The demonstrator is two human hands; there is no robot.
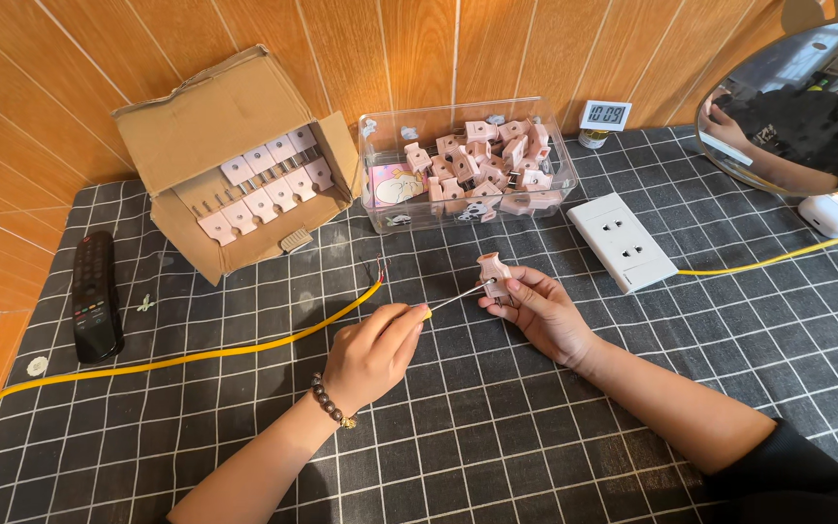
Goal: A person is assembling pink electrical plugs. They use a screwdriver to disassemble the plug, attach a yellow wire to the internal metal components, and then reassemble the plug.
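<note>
- Black gridded table mat (pixel 555 427) fills most of the frame; wood-panel wall along the top.
- Open cardboard box (pixel 235 160) upper left, lying on its side, rows of pale plug parts showing inside.
- Clear plastic bin (pixel 466 165) top centre, piled with pink plugs.
- Round mirror (pixel 797 107) upper right corner, white base below it.
- Yellow cable (pixel 196 354) runs from the left edge toward centre, bare wire ends just left of my hands. A second yellow run exits at the right edge.
- White wall socket plate (pixel 623 240) right of centre, flat on the mat.
- Black remote (pixel 95 296) at left edge.
- My right hand (pixel 545 312) centre frame, fingers pinched round a pink plug (pixel 494 275), held upright just above the mat.
- My left hand (pixel 372 351) centre-left, beaded bracelet on the wrist, fist closed on a yellow-handled screwdriver (pixel 453 299); its tip meets the plug's side.
- Small digital timer (pixel 604 116) at the top, against the wall.
</note>
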